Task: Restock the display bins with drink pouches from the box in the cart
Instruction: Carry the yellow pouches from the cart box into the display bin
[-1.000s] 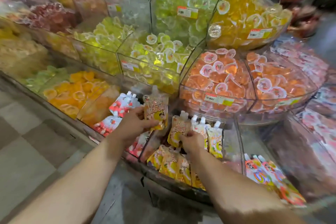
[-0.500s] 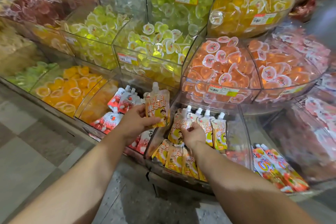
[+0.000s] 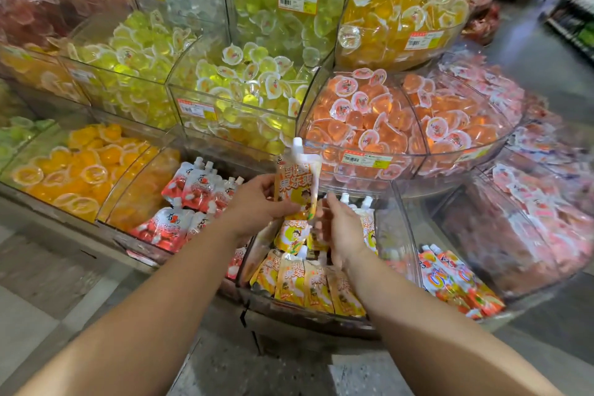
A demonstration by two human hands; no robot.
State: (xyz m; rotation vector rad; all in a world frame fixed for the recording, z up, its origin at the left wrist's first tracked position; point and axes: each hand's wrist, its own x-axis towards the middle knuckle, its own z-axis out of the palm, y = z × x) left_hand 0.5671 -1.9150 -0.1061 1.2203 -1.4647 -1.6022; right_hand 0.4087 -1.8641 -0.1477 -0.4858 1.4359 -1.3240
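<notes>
My left hand (image 3: 257,202) grips a yellow-orange drink pouch (image 3: 297,183) with a white spout and holds it upright over the back left of a clear display bin (image 3: 403,235). My right hand (image 3: 342,230) is inside that bin, its blurred fingers stretched up-left toward the held pouch's lower corner, with nothing seen in its grip. Matching pouches (image 3: 308,286) lie in a row along the bin's front. A few more (image 3: 368,225) stand behind my right hand. The box and cart are out of view.
Red-and-white pouches (image 3: 193,193) fill the bin to the left, and orange-red pouches (image 3: 456,283) the bin to the right. Tiers of clear bins with jelly cups (image 3: 369,119) overhang just above the pouch bin. Tiled floor (image 3: 48,299) runs along the left.
My left hand has carried the pouch to the right, over the bin. My right hand has left the standing pouches and moved toward the held pouch.
</notes>
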